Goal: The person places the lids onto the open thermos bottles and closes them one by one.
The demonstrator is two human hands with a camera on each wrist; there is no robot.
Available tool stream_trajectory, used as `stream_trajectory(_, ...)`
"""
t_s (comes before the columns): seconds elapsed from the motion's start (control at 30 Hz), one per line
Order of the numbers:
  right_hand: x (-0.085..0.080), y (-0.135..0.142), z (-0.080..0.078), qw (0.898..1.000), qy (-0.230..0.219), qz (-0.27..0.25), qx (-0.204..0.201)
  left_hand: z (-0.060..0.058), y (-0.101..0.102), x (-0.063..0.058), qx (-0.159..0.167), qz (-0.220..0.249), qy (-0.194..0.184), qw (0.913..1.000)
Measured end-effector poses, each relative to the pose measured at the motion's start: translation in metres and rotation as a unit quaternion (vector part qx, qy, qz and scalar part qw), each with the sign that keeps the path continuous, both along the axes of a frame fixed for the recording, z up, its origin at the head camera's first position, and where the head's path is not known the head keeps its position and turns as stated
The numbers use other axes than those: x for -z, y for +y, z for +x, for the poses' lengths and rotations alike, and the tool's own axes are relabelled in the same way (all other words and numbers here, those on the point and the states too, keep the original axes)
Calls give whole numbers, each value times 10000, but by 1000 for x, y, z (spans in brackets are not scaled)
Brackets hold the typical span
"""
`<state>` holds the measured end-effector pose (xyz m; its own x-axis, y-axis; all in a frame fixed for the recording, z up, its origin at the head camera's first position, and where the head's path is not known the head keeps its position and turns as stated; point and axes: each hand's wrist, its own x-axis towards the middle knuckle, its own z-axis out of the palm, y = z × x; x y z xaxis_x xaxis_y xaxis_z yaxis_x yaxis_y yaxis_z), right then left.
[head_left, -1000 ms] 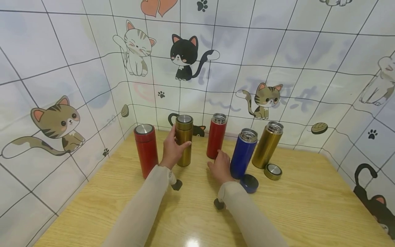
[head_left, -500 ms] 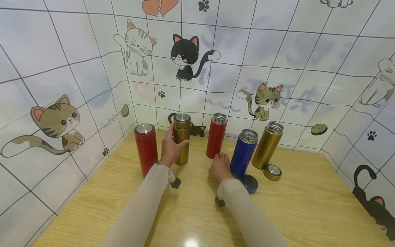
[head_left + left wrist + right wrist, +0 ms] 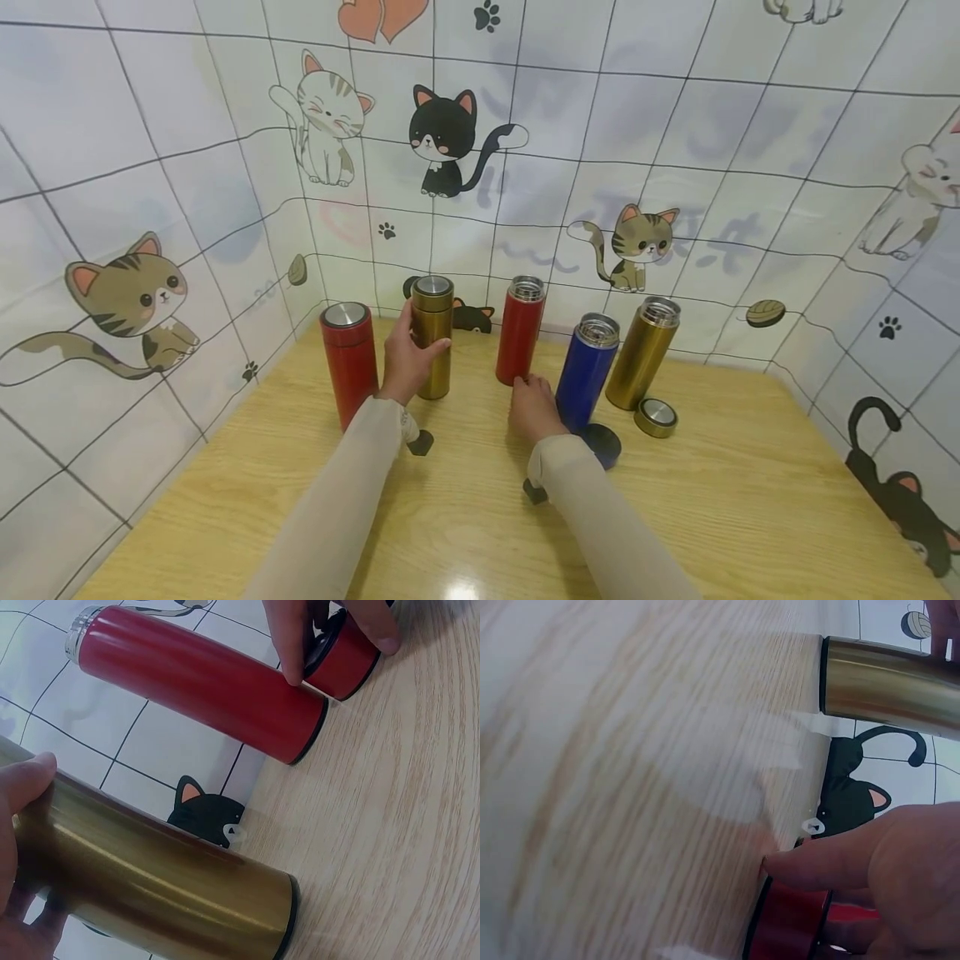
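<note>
We log the counter (image 3: 465, 500) as wood-grain, smooth and glossy, with one glare spot. Capped gold flask (image 3: 172, 870): metallic, satin sheen. Red lid (image 3: 345, 664): smooth, semi-gloss. Open red flask (image 3: 519, 337) and blue flask (image 3: 585, 371): smooth coloured bodies, shiny bare-metal necks. Sleeves (image 3: 322, 508): matt cloth. Wall covering (image 3: 675, 133): smooth, faintly shiny; paper or plastic, we can't tell.

Across the middle of the frame you have two red bottles (image 3: 349, 367) (image 3: 520, 337), two gold bottles (image 3: 437, 379) (image 3: 645, 354) and one blue bottle (image 3: 588, 371), plus three detached lids: one blue lid (image 3: 609, 446), one gold lid (image 3: 656, 418) and, upper right in the left-wrist view, one red lid (image 3: 343, 666).
</note>
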<state>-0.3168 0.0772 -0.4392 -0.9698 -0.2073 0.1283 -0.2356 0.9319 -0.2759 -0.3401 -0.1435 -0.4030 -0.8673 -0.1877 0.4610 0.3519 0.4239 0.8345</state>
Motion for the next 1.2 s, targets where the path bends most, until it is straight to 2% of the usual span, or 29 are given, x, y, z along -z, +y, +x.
stream_trajectory(0.2, -3, 2, 3, 9987, 438, -215, -124, -2, -1, 1, 8, -37, 65, 10000)
stream_trajectory(0.47, -3, 6, 1, 9993, -127, -349, -55, -2, 0, 1, 33, 7, 29, 10000)
stream_trajectory(0.77, 1, 8, 4, 9977, -211, -638, -82, 1, 0, 1, 91, 159, -64, 9998)
stream_trajectory(1.03, 3, 9, 6, 9957, -284, -875, -102, 7, 7, -4, -81, 336, -216, 9992)
stream_trajectory(1.2, 4, 11, 5, 9917, -561, -1151, -116, 13, 12, -5, -439, 395, -249, 9979)
